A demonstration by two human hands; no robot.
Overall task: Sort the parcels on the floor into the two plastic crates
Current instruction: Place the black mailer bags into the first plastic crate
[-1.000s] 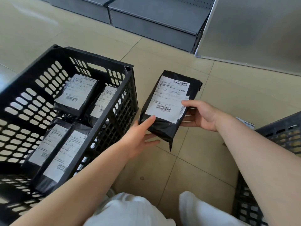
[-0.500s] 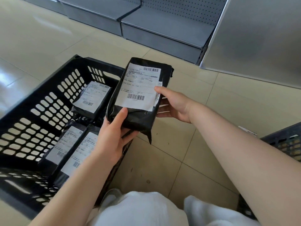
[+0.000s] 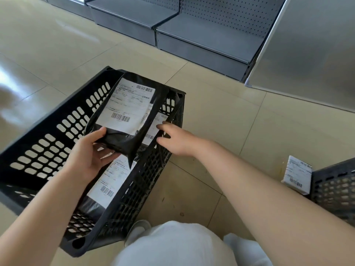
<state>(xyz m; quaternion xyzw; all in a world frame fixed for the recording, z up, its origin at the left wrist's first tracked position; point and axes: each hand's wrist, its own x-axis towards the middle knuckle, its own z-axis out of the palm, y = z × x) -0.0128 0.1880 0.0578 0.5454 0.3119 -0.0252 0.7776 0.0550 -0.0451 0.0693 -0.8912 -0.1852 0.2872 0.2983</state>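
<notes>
Black poly-bag parcel, white barcode label up: held above the left black plastic crate, near end pinched by the left hand, thumb on top. Right hand: fingers relaxed and straight, holding nothing, over the crate's right rim. Labelled parcels lie inside the crate. Second crate near right; white labelled parcel against its left side.

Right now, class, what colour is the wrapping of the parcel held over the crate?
Black, with a white barcode label, on the parcel; the head view shows it.
</notes>
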